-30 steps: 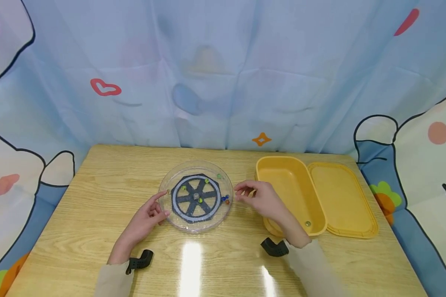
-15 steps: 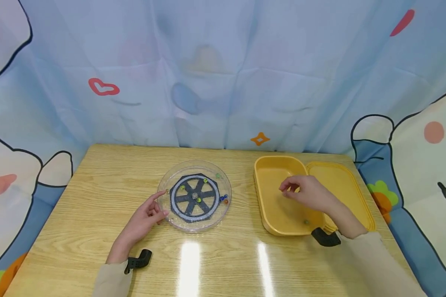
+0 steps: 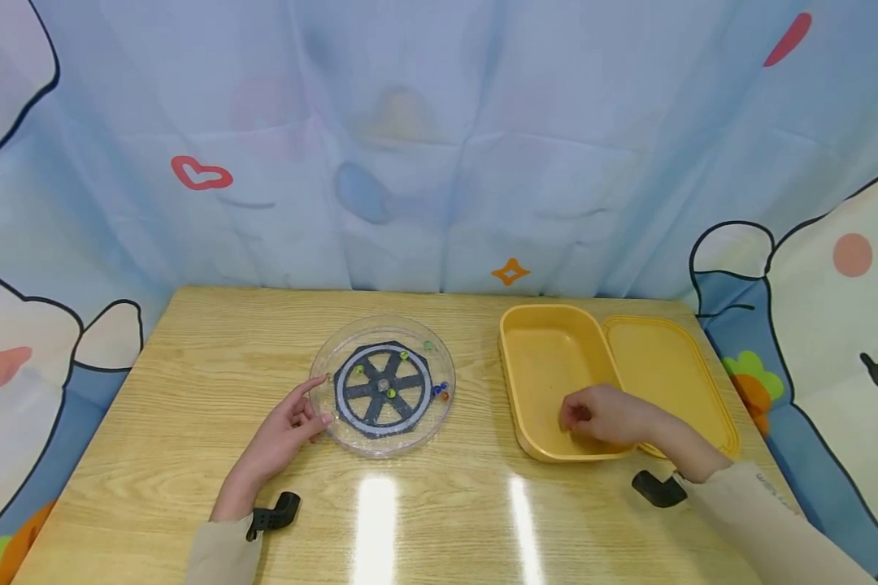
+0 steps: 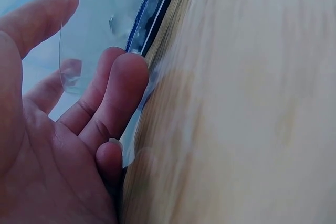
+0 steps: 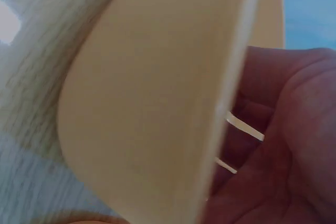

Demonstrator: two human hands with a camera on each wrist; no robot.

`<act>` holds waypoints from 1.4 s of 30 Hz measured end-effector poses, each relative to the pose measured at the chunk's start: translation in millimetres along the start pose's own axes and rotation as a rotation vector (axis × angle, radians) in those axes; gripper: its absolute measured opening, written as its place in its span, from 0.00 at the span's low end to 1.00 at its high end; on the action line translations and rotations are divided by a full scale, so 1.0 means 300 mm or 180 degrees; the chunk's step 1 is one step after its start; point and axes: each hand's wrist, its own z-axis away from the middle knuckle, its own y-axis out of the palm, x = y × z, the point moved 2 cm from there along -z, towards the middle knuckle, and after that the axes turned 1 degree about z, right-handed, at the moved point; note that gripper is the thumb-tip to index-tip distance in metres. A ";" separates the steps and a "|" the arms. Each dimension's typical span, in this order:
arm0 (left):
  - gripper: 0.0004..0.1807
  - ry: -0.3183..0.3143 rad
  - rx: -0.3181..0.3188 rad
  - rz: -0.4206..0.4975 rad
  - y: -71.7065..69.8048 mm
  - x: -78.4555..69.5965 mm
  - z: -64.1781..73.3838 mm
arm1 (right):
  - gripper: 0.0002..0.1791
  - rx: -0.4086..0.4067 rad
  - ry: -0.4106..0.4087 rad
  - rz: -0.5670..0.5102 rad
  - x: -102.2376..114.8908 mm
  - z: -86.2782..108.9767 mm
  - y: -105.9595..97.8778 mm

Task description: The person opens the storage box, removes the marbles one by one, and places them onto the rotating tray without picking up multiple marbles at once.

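Note:
In the head view my left hand (image 3: pixel 281 435) lies at the left rim of a clear round dish (image 3: pixel 380 451), index finger and thumb spread along its edge. The left wrist view shows the fingers (image 4: pixel 123 87) against the see-through wall. A dark wheel shape with six spokes (image 3: pixel 373 406) shows in the dish's middle. Green marbles (image 3: pixel 404 355), blue marbles (image 3: pixel 437 391) and an orange marble (image 3: pixel 445 397) lie in the dish. My right hand (image 3: pixel 610 416) reaches down into a yellow box (image 3: pixel 515 390), fingers bent. Its fingertips, and whatever is under them, are hidden.
A yellow lid (image 3: pixel 666 374) lies flat against the box's right side. The wooden table (image 3: pixel 439 520) extends between dish and box and toward the front. A printed blue curtain (image 3: pixel 439 162) hangs along the table's back edge.
My right hand moved from beside the dish, rightward over the box, then down into it. The marble seen earlier in the box is now hidden by the hand. The left hand stayed at the dish.

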 end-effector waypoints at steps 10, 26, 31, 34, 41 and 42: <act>0.35 -0.0014 -0.0012 -0.0015 0.002 -0.008 0.004 | 0.08 0.0260 -0.0067 -0.0291 0.015 0.006 0.023; 0.34 -0.0024 -0.0031 -0.0057 0.000 -0.002 0.000 | 0.19 0.0412 -0.0431 -0.0673 0.069 -0.029 -0.033; 0.34 -0.0024 -0.0039 -0.0032 -0.005 -0.002 0.002 | 0.14 0.0365 -0.0330 -0.0479 0.077 -0.074 -0.089; 0.34 -0.0014 -0.0046 -0.0005 -0.007 -0.002 0.000 | 0.13 0.0371 -0.0237 -0.0415 0.065 -0.105 -0.106; 0.34 0.0015 -0.0005 0.0003 -0.002 0.000 -0.002 | 0.15 0.0929 0.0450 -0.0836 0.050 -0.126 -0.067; 0.34 0.0010 0.0002 0.0004 -0.002 0.001 -0.002 | 0.16 0.1027 0.0559 -0.0871 0.048 -0.122 -0.056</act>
